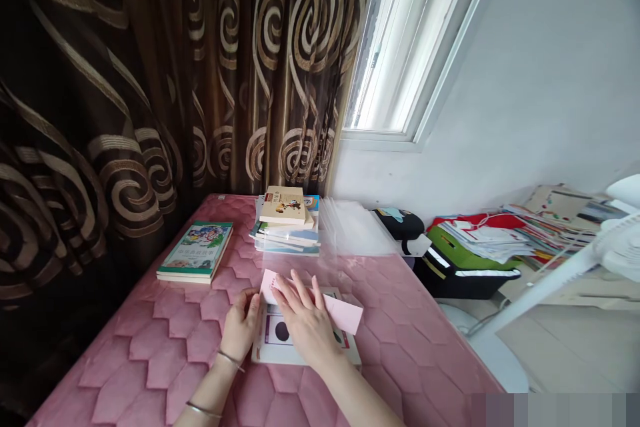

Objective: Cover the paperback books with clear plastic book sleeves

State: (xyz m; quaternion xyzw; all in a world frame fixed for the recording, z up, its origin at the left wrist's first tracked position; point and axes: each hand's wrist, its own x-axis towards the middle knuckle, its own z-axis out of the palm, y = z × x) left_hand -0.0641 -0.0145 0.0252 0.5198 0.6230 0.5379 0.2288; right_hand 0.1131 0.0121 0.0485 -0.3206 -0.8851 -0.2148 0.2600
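A book with a light cover lies flat before me on the pink quilted surface, its printed panels partly hidden by my right hand. A pale pink paper strip lies slantwise across its upper part. My right hand presses flat on the strip and cover, fingers spread. At the book's left edge my left hand has its fingers curled, with thumb and forefinger close together beside the strip's left end. What lies between them, if anything, cannot be made out. Clear plastic film spreads just beyond the book.
A stack of books stands at the back of the pink quilted surface, beside clear plastic sleeves. Two green-edged books lie at left. To the right are a white fan, a green-and-black bag and piled papers.
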